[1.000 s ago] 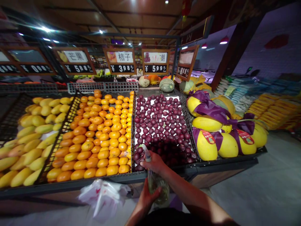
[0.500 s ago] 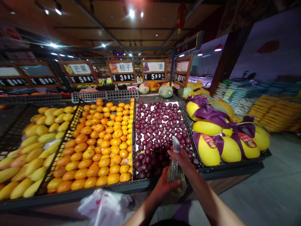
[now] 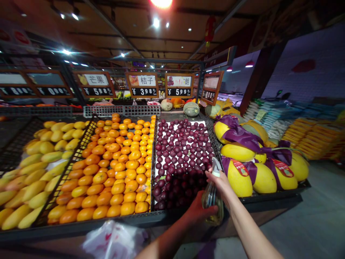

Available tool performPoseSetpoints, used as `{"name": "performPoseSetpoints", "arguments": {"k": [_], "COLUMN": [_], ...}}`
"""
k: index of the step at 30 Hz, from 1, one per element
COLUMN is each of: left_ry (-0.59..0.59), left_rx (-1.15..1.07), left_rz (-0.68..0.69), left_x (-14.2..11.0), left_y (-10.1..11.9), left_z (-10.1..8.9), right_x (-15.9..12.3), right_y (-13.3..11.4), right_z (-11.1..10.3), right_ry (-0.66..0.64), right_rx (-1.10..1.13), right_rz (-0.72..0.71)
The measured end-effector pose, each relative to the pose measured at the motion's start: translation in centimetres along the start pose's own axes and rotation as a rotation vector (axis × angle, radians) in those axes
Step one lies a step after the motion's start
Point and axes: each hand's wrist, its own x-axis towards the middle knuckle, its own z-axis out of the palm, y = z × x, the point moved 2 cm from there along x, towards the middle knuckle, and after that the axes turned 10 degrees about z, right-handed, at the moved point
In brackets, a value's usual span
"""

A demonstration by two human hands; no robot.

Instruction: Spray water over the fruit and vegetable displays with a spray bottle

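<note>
Your left hand [image 3: 198, 207] grips the body of the clear spray bottle [image 3: 212, 196] while your right hand [image 3: 222, 187] is closed around its neck, below the nozzle. The bottle is at the front right corner of the plums [image 3: 177, 148]. To steady it, let your left palm bear the weight and hold it clear of the stand's edge. The display stand [image 3: 126, 220] slopes, with mandarins [image 3: 118, 189] left and yellow melons [image 3: 239, 180] right, in a dim shop under spotlights.
</note>
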Motion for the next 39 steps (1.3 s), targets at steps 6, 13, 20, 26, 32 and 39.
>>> {"name": "performPoseSetpoints", "arguments": {"k": [6, 13, 20, 26, 32, 39], "left_ry": [0.202, 0.546, 0.543, 0.374, 0.062, -0.224], "left_rx": [0.065, 0.204, 0.183, 0.126, 0.093, 0.036], "left_rz": [0.127, 0.236, 0.222, 0.171, 0.095, 0.073], "left_x": [-1.8, -4.4, -3.6, 0.3, 4.9, 9.5], "left_y": [3.0, 5.4, 7.7, 8.4, 7.6, 6.8], "left_z": [-4.5, -9.6, -10.6, -8.3, -3.7, 0.5], "right_x": [0.5, -0.5, 0.2, 4.0, 5.8, 6.6], "right_y": [-2.6, -4.5, -5.8, -6.2, -6.4, -6.6], "right_z": [9.2, 19.1, 20.9, 15.6, 7.3, 0.2], "right_ry": [-0.261, -0.471, -0.472, -0.353, -0.146, 0.066], "right_rx": [-0.136, -0.356, -0.388, -0.238, -0.029, 0.1], "right_rz": [-0.147, -0.244, -0.249, -0.176, -0.112, -0.057]}}
